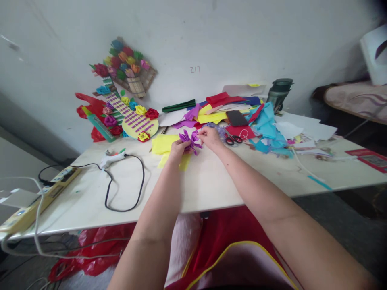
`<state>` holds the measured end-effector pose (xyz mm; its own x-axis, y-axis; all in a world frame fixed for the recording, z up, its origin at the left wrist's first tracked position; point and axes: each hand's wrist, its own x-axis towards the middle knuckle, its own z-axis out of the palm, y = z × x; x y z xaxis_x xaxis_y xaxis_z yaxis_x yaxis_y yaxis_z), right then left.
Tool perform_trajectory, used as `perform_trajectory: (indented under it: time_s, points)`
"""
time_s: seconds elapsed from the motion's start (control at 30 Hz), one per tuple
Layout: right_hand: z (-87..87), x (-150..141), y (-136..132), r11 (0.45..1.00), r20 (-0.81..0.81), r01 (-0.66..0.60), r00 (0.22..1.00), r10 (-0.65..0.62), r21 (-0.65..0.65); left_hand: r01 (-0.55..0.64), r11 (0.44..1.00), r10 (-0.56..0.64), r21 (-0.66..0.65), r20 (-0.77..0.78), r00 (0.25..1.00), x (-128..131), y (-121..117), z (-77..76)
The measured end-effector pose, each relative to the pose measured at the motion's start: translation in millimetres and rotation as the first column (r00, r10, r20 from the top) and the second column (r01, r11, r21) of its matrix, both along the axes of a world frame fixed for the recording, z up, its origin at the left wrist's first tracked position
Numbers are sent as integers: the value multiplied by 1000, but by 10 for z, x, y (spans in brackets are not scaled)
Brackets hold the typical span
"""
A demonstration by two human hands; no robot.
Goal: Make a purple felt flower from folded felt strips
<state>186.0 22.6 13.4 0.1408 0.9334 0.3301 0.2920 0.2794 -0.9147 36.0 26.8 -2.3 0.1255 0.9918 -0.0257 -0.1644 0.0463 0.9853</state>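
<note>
Fingers of my left hand (178, 149) grip the purple flower (190, 141) at mid-frame; my right hand's (210, 137) pinch one of its petals. Beneath and beside it I see yellow paper (165, 144). Scissors (233, 139) lie right of centre, the glue gun (112, 158) on the table (208, 183) at left, the bottle (278, 93) upper right.

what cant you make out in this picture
All in the head view:
- left hand's fingertips: hidden by purple paper flower
- right hand's pinch: blurred, small
- red card's print: too small
- power strip's end: cut off by left edge
- under paper pile: covered
</note>
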Motion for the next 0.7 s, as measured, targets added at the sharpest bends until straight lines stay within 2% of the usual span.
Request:
perform_trajectory:
  time_s: [0.13, 0.23, 0.43, 0.53, 0.7]
  points:
    - [101, -19, -119, 991, -148, -88, 986, 72, -105, -2, 1000, 2, 5, -3, 1000, 6, -31, 21]
    - [108, -11, -132, 984, -181, -128, 978, 104, -124, 18, 1000, -18, 17, -5, 1000, 4, -41, 25]
    - [29, 11, -53, 993, -5, -24, 1000, 23, -117, 57, 998, -56, 40, -41, 998, 5, -51, 45]
    - [10, 18, -42, 992, 52, -20, 998, 26, -122, 85, 995, -84, 45, -18, 996, 2, -43, 36]
    - [-58, 30, 34, 999, 119, 26, 993, -22, -32, 133, 991, -133, 3, 45, 990, 4, -58, 46]
